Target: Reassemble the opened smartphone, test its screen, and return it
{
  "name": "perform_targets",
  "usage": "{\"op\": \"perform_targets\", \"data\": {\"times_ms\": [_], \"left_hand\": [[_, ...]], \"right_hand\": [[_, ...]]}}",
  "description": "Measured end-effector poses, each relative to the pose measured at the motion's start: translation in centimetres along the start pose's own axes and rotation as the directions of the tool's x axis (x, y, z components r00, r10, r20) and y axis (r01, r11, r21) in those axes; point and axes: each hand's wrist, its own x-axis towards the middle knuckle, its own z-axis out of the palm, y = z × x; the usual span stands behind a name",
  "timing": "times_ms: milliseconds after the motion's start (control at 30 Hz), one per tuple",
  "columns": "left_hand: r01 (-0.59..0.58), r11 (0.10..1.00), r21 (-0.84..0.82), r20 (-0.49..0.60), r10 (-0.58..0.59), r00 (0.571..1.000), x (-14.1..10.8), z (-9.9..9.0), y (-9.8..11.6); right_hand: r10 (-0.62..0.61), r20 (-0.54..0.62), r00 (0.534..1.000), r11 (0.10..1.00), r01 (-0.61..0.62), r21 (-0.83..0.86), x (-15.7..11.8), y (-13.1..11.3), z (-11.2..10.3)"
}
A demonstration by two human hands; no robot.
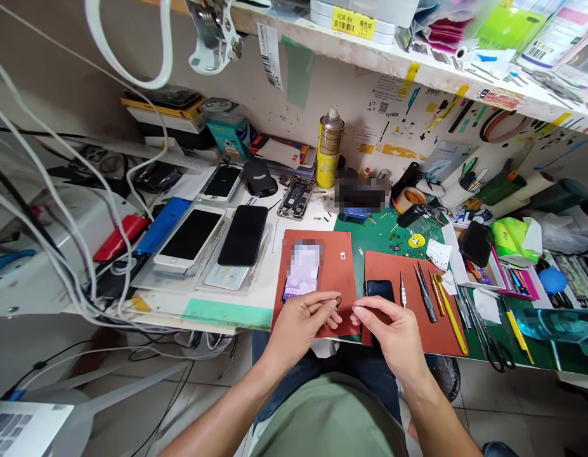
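My left hand (pixel 306 319) is above the left red-brown mat (pixel 341 279), pinching a small dark frame-like piece (pixel 339 302) that looks like a SIM tray. Facing it, my right hand (pixel 386 324) has thumb and forefinger pressed together; whatever is between them is too small to make out. A phone with a lit, partly blurred screen (pixel 300 279) lies on the mat just beyond my left hand. Farther up the mat is a tiny white card-like piece (pixel 342 256). A dark phone (pixel 379 290) lies partly hidden behind my right hand.
On the right mat (pixel 446 330) lie tweezers (pixel 424 292) and a yellow-handled tool (pixel 453 317), with scissors (pixel 493 349) beside it. Several phones, including a black one (pixel 243 235), lie at left. A spray can (pixel 330 149) stands behind; a shelf (pixel 417 57) overhangs the bench.
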Motion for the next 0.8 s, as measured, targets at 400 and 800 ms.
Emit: {"op": "perform_targets", "data": {"times_ms": [400,800], "left_hand": [[-0.095,0.991,0.098,-0.074,0.103,0.992,-0.1,1.9,-1.2],[-0.156,0.975,0.157,-0.055,0.167,0.984,-0.4,2.6,-1.4]], "right_hand": [[-0.037,-0.303,0.952,0.998,0.05,0.033,0.0,2.4,2.6],[0.146,-0.308,0.94,0.94,-0.034,0.34,0.3,2.3,4.1]]}}
